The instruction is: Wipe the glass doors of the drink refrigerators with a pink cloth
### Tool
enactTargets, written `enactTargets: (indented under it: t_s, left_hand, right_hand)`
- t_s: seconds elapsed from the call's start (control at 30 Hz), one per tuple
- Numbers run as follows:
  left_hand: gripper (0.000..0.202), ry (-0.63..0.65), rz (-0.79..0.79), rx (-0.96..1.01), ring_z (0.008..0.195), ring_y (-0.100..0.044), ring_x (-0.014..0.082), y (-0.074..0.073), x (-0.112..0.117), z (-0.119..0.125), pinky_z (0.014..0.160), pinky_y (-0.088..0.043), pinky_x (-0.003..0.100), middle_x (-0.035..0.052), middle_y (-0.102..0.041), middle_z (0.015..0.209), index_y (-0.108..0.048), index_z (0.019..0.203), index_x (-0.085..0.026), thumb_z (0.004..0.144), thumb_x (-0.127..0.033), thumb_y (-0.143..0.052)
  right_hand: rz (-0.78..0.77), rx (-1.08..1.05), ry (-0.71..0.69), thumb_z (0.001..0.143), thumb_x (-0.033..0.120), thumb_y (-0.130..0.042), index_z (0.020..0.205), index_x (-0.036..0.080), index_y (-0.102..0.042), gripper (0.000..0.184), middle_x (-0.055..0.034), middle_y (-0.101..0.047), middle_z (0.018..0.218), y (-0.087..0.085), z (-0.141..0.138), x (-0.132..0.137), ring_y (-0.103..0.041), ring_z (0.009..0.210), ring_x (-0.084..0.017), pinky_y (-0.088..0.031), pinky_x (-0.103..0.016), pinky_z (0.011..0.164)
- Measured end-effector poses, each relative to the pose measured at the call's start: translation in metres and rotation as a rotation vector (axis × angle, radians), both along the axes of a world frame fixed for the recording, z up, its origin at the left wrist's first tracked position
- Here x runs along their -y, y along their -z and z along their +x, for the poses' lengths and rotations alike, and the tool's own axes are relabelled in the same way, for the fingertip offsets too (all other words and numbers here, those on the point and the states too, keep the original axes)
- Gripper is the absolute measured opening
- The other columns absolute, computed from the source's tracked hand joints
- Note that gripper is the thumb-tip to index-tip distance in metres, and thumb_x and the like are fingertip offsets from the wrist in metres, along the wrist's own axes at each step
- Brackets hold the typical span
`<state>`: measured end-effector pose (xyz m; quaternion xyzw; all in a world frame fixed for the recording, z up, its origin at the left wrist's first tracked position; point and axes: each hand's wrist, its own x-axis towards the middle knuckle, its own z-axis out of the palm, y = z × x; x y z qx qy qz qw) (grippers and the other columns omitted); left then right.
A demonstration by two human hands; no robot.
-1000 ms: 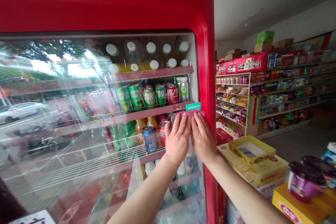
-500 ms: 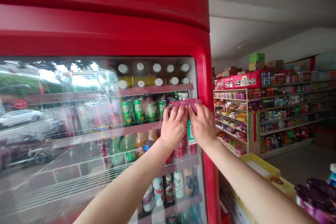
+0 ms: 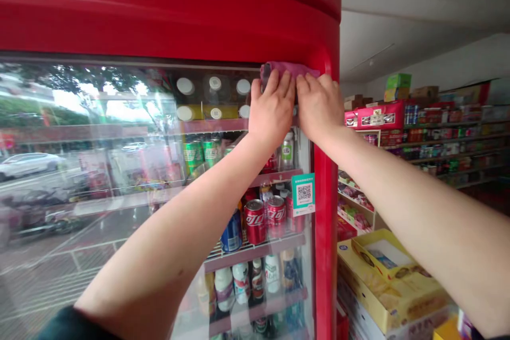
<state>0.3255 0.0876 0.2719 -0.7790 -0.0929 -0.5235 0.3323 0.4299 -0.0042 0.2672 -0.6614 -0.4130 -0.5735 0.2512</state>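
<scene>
Both hands press a folded purple cloth (image 3: 294,68) against the upper right corner of a drinks fridge's glass door (image 3: 135,234). My left hand (image 3: 272,109) has its curled fingers on the left part of the cloth. Close beside it, my right hand (image 3: 320,108) holds the right part, next to the red door frame (image 3: 323,212). Below the hands, a green-bordered QR code sticker (image 3: 303,195) is on the glass. Drinks stand on shelves behind the glass, among them red cans (image 3: 255,221), green cans (image 3: 194,154) and white-capped bottles (image 3: 185,86).
Yellow cartons (image 3: 382,287) are stacked low beside the fridge on the right. Farther back stand store shelves (image 3: 458,143) full of packaged goods, with a red box (image 3: 376,116) on top. The glass reflects a street with a white car (image 3: 30,163).
Both hands have moved up the glass with the cloth, from the can shelf level to the top right corner. The QR code sticker is now uncovered.
</scene>
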Motion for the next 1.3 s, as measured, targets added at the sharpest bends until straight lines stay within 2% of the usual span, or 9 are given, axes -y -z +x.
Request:
enactTargets:
  t_s: [0.27, 0.63, 0.7, 0.77, 0.83, 1.0, 1.07, 1.17, 1.3]
  left_hand:
    - [0.060, 0.010, -0.043, -0.042, 0.167, -0.034, 0.0342, 0.068, 0.006, -0.006, 0.134, -0.029, 0.064, 0.0118, -0.043, 0.178, -0.044, 0.170, -0.016, 0.110, -0.017, -0.036]
    - [0.062, -0.140, -0.004, -0.195, 0.164, -0.041, 0.0318, 0.172, 0.009, -0.038, 0.122, -0.050, 0.060, 0.0054, -0.043, 0.178, -0.047, 0.170, -0.026, 0.108, -0.021, -0.045]
    - [0.063, -0.144, 0.018, -0.210, 0.165, -0.039, 0.0301, 0.181, 0.005, -0.042, 0.124, -0.048, 0.061, 0.0042, -0.043, 0.178, -0.047, 0.169, -0.026, 0.107, -0.019, -0.044]
    - [0.063, -0.135, 0.033, -0.211, 0.167, -0.036, 0.0284, 0.172, 0.001, -0.043, 0.128, -0.044, 0.064, 0.0033, -0.040, 0.179, -0.046, 0.170, -0.024, 0.107, -0.018, -0.043]
    - [0.062, -0.114, 0.039, -0.199, 0.168, -0.033, 0.0282, 0.144, 0.000, -0.041, 0.133, -0.035, 0.067, 0.0036, -0.039, 0.180, -0.045, 0.170, -0.023, 0.108, -0.019, -0.042]
    - [0.061, -0.057, 0.039, -0.106, 0.169, -0.032, 0.0312, 0.047, 0.002, -0.031, 0.138, -0.016, 0.073, 0.0077, -0.042, 0.179, -0.043, 0.171, -0.019, 0.110, -0.019, -0.039]
    - [0.060, -0.047, 0.037, -0.068, 0.168, -0.033, 0.0309, 0.020, 0.001, -0.031, 0.138, -0.015, 0.073, 0.0081, -0.041, 0.179, -0.042, 0.171, -0.020, 0.111, -0.019, -0.037]
    - [0.059, -0.044, 0.039, -0.044, 0.168, -0.033, 0.0291, 0.003, -0.006, -0.040, 0.138, -0.014, 0.071, 0.0069, -0.041, 0.179, -0.043, 0.171, -0.022, 0.112, -0.019, -0.034]
    - [0.059, -0.047, 0.056, -0.034, 0.169, -0.031, 0.0290, 0.002, -0.022, -0.064, 0.138, -0.014, 0.071, 0.0067, -0.040, 0.180, -0.042, 0.171, -0.023, 0.112, -0.021, -0.034]
  right_hand:
    - [0.029, 0.062, 0.036, 0.114, 0.017, -0.031, 0.156, 0.003, -0.059, 0.052, -0.0234, -0.067, 0.151, 0.065, 0.010, -0.003, -0.062, 0.123, -0.038, -0.051, -0.054, 0.103]
    - [-0.007, 0.042, -0.160, 0.106, 0.012, -0.040, 0.162, 0.000, -0.052, 0.059, -0.0306, -0.059, 0.158, 0.189, -0.004, -0.001, -0.050, 0.153, -0.043, -0.049, -0.064, 0.121]
    - [0.011, 0.038, -0.215, 0.105, 0.010, -0.037, 0.164, -0.002, -0.048, 0.061, -0.0309, -0.055, 0.163, 0.206, -0.004, -0.004, -0.042, 0.161, -0.042, -0.048, -0.064, 0.125]
    - [0.032, 0.024, -0.248, 0.104, 0.008, -0.035, 0.167, -0.002, -0.043, 0.064, -0.0303, -0.049, 0.168, 0.206, -0.002, -0.010, -0.033, 0.166, -0.040, -0.046, -0.064, 0.128]
    - [0.046, 0.002, -0.264, 0.104, 0.008, -0.034, 0.168, -0.003, -0.040, 0.065, -0.0306, -0.043, 0.172, 0.184, 0.001, -0.015, -0.027, 0.169, -0.039, -0.043, -0.064, 0.131]
    - [0.031, -0.052, -0.239, 0.108, 0.016, -0.033, 0.166, -0.009, -0.038, 0.063, -0.0321, -0.033, 0.176, 0.077, 0.005, -0.021, -0.023, 0.170, -0.039, -0.032, -0.060, 0.137]
    - [0.033, -0.050, -0.218, 0.109, 0.019, -0.039, 0.169, -0.007, -0.036, 0.066, -0.0294, -0.031, 0.178, 0.044, 0.004, -0.023, -0.023, 0.170, -0.038, -0.030, -0.058, 0.137]
    - [0.087, -0.032, -0.195, 0.108, 0.023, -0.043, 0.169, -0.003, -0.037, 0.066, -0.0282, -0.034, 0.177, 0.021, -0.003, -0.033, -0.025, 0.169, -0.039, -0.027, -0.064, 0.136]
    - [0.142, 0.047, -0.226, 0.109, 0.025, -0.045, 0.165, -0.003, -0.044, 0.063, -0.0292, -0.041, 0.174, 0.020, -0.023, -0.053, -0.030, 0.167, -0.041, -0.025, -0.066, 0.136]
